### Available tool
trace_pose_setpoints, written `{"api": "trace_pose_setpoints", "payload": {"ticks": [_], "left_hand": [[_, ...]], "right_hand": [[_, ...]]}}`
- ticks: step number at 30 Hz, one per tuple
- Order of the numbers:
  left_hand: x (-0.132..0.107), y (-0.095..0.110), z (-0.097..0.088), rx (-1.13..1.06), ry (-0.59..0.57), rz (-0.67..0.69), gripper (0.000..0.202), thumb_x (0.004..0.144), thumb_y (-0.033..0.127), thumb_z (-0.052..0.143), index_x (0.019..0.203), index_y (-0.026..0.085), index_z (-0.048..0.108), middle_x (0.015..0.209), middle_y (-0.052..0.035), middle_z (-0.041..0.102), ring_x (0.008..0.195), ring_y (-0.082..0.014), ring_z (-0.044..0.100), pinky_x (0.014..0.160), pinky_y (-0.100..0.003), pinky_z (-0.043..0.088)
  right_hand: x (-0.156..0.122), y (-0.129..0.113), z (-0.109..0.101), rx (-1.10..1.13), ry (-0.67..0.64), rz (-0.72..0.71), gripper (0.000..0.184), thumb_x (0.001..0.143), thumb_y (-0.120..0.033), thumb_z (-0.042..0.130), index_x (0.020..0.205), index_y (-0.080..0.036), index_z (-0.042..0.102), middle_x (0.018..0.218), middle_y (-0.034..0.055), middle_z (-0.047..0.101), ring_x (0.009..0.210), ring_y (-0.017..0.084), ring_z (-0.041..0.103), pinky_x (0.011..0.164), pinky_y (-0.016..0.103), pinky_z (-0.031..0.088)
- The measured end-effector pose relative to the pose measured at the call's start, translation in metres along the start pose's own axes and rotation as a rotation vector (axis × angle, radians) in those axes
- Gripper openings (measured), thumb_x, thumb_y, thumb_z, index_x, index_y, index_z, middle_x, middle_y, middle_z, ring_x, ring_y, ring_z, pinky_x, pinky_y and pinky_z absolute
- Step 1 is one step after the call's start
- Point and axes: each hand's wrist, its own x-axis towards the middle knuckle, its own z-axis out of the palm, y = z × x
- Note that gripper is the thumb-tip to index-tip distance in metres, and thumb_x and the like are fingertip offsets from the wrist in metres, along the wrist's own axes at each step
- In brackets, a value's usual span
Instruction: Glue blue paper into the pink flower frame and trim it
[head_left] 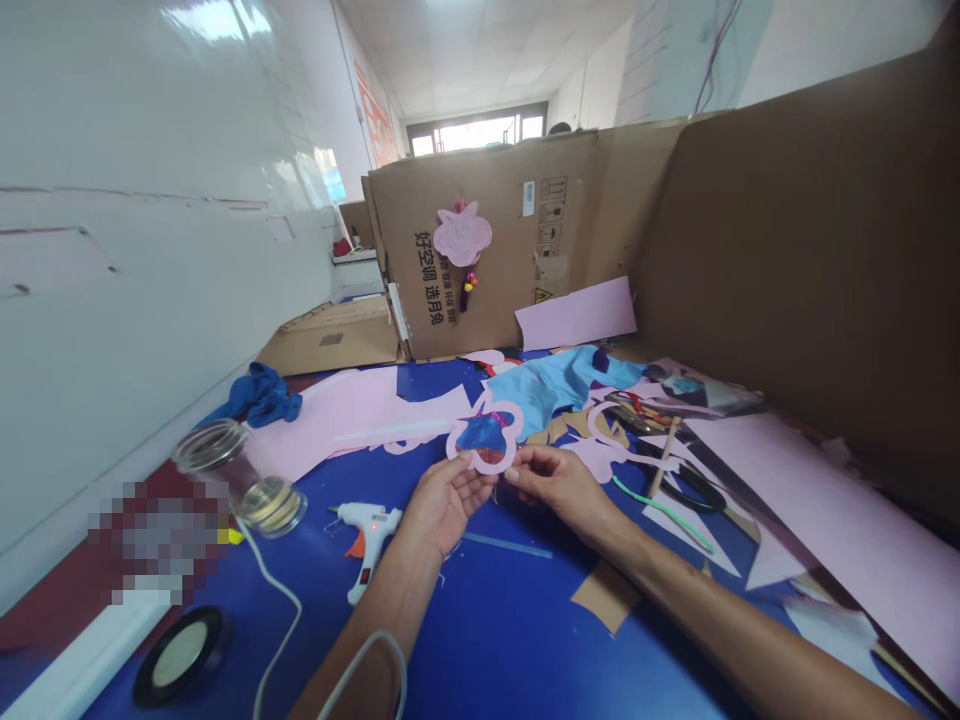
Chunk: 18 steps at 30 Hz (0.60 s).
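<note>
Both my hands hold up a pink flower-shaped paper frame [514,420] above the blue table. Blue, with bits of red and magenta, shows within its outline; whether that is stuck on or seen through, I cannot tell. My left hand [448,495] grips the lower left edge between thumb and fingers, palm turned up. At the lower right edge, the fingers of my right hand [551,480] are pinched on the rim. A white glue gun [367,540] with an orange trigger lies left of my left forearm, its small red light on.
Light blue cloth [551,385], pink sheets [337,415] and paper scraps lie beyond my hands. Scissors [690,485] and a green strip [667,515] are to the right. A clear jar [217,455] stands left, near a white cable [281,590]. Cardboard [622,210] walls the back, with a pink ornament [463,238].
</note>
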Motion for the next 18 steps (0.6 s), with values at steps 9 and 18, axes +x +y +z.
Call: {"api": "trace_pose_setpoints", "payload": {"ticks": [9,18], "left_hand": [[0.0001,-0.0018,0.001,-0.001,0.018,0.025,0.011,0.091,0.017,0.071,0.096,0.008,0.075,0.082,-0.0144,0.08,0.068,-0.0181,0.076,0.062,-0.025,0.06],[-0.0009,-0.0019,0.0016,0.028,-0.013,0.063,0.015,0.089,0.02,0.074,0.098,0.007,0.076,0.084,-0.0148,0.08,0.068,-0.0176,0.076,0.063,-0.025,0.061]], "right_hand": [[0.0002,0.0024,-0.0008,-0.021,-0.008,-0.011,0.046,0.066,-0.055,0.092,0.087,-0.019,0.073,0.063,-0.0031,0.064,0.054,0.012,0.052,0.055,0.026,0.043],[0.0005,0.0038,0.0001,-0.029,-0.01,-0.038,0.045,0.066,-0.056,0.092,0.083,-0.018,0.072,0.063,-0.0032,0.063,0.054,0.012,0.051,0.054,0.026,0.041]]}}
